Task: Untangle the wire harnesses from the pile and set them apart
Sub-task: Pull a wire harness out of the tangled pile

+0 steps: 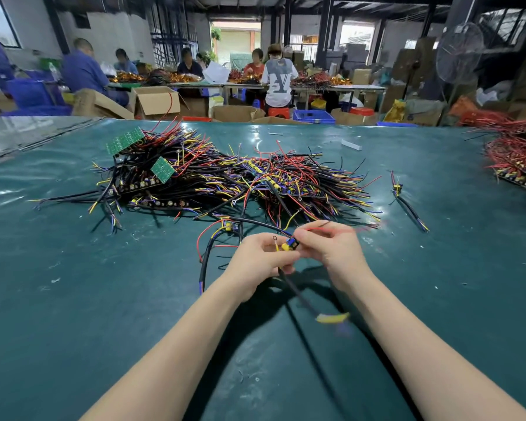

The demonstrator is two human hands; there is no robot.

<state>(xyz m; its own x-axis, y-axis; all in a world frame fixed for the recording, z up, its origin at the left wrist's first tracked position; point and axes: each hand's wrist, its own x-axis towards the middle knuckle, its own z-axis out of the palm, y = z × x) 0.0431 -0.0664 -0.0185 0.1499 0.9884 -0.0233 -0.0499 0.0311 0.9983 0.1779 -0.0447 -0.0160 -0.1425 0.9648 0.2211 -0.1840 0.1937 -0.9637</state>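
**Wire harness in hand, lifted just in front of the pile.** The left hand pinches its yellow connector end with curled fingers. The right hand grips the same end and a red lead running off to the right. The black cable hangs below the hands; its free end is blurred, probably yellow and blue leads.

Progress: early. One separated harness lies alone, well to the right of the pile. A loose harness lies at the pile's near edge, possibly caught in it. The pile, with green circuit boards on its left side, is large and tangled on the green table.
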